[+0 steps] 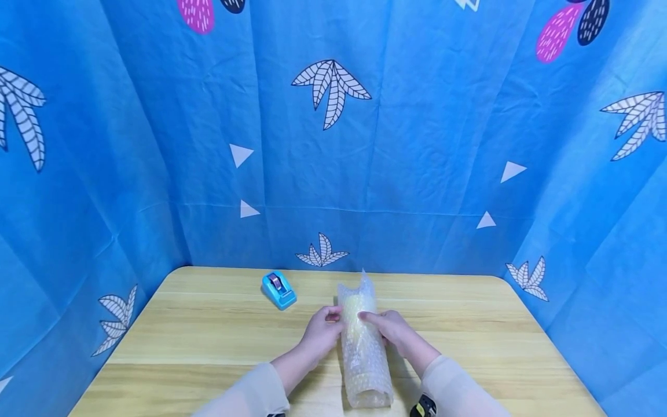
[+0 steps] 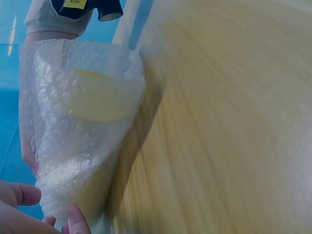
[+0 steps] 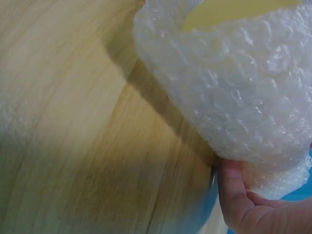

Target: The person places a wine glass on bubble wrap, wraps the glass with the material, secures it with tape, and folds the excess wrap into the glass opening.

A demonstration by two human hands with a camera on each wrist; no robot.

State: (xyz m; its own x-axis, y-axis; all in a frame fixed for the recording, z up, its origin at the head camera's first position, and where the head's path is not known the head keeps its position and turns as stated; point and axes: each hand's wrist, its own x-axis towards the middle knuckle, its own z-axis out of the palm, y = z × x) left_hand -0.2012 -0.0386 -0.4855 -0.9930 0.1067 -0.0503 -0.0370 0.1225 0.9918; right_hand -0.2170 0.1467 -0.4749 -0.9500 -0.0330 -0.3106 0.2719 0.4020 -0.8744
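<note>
A long roll of bubble wrap [image 1: 365, 359] lies on the table, pointing away from me, its far end ragged. Through the clear plastic shows something pale yellow [image 2: 97, 100]; its kind cannot be told. My left hand [image 1: 323, 331] is at the roll's left side, fingers bent and holding the wrap near its far half. From the right, my right hand [image 1: 393, 331] grips the roll, thumb on top and the other fingers down its side, partly hidden. In the right wrist view, the bubble wrap [image 3: 234, 92] stands open at the near end, with the yellow thing inside.
A blue tape dispenser [image 1: 279, 289] sits at the back of the wooden table [image 1: 208, 324], left of the roll. Blue patterned cloth [image 1: 333, 174] hangs behind the table and along both sides.
</note>
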